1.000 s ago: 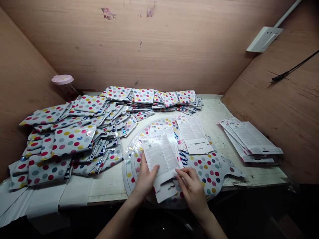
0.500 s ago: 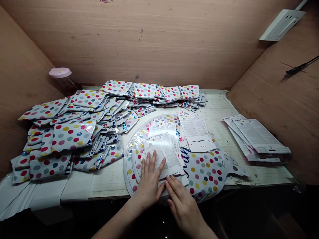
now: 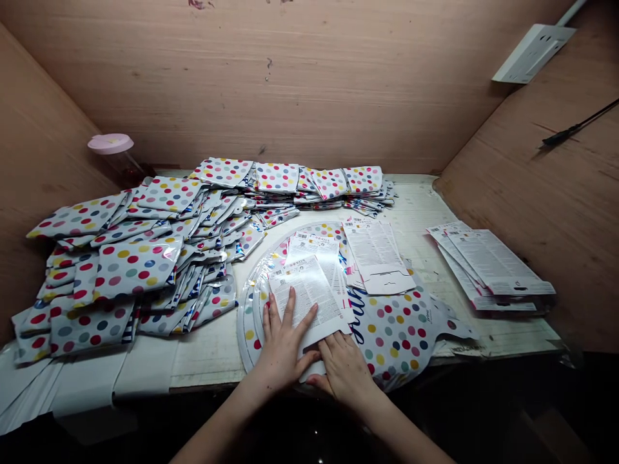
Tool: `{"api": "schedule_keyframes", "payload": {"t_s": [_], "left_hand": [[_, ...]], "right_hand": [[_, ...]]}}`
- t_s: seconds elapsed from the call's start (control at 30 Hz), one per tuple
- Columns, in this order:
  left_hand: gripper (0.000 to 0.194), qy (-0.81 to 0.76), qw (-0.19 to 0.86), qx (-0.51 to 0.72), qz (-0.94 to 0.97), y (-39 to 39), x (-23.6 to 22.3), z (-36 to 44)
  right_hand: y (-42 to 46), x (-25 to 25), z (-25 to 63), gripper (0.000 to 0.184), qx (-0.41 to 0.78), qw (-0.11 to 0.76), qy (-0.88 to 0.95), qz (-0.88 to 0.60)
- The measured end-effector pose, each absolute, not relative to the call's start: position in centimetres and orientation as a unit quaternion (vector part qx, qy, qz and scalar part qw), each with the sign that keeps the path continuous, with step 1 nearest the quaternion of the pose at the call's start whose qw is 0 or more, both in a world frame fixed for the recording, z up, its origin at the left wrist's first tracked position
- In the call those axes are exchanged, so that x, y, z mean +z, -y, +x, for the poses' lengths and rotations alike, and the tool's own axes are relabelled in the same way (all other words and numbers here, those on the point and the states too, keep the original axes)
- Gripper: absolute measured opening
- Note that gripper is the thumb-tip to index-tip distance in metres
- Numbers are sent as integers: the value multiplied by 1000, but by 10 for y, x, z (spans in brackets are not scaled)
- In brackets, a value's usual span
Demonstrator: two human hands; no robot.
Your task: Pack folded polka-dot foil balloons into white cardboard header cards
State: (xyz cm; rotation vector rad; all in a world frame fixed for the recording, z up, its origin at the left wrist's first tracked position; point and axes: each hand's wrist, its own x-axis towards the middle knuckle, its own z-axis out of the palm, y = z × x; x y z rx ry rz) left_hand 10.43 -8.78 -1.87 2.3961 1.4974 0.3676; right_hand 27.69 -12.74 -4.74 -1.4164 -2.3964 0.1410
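Two hands lie open at lower center: left hand [image 3: 283,351] with fingers spread flat on a printed card [image 3: 304,293], right hand [image 3: 341,370] ungripped at its lower edge, atop a dotted foil balloon [image 3: 399,335]; more balloons [image 3: 135,264] heap at left.

Script: we catch only blue script lettering [image 3: 356,316], maybe "ith", on the foil balloon [image 3: 399,338], just right of the right hand [image 3: 343,372].
Insert: barcode [image 3: 278,273] and fine print, unreadable to us, on the paper card [image 3: 304,291] under the left hand's [image 3: 281,348] fingers.
Balloon mark: tiny dark word [image 3: 428,316], right of the right hand, too small for us.
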Motion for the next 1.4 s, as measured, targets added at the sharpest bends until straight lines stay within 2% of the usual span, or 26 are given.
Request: {"api": "schedule_keyframes", "payload": {"t_s": [0.03, 0.13, 0.17, 0.3, 0.57, 0.77, 0.93, 1.23, 1.4], "left_hand": [[84, -521, 142, 129, 832, 88, -20, 104], [80, -519, 126, 129, 836, 88, -25, 104], [79, -515, 121, 127, 839, 88, -26, 104], [73, -493, 103, 108, 857, 89, -27, 105], [74, -476, 108, 112, 866, 90, -31, 103], [76, -479, 95, 104, 866, 90, -31, 105], [76, -483, 72, 90, 868, 91, -29, 106], [76, -483, 68, 85, 869, 91, -27, 105], [76, -483, 75, 86, 868, 90, -28, 105]], "right_hand": [[131, -42, 280, 63, 44, 185, 848, -494], [147, -20, 294, 30, 63, 252, 839, -477], [149, -14, 299, 26, 87, 282, 826, -480], [130, -9, 303, 23, 152, 370, 745, -534], [99, -33, 302, 15, 201, 403, 701, -553], [101, -35, 303, 16, 203, 391, 719, -538], [101, -41, 305, 11, 188, 415, 721, -522], [99, -40, 308, 9, 239, 395, 715, -525], [94, -44, 301, 16, 159, 304, 760, -552]]}}
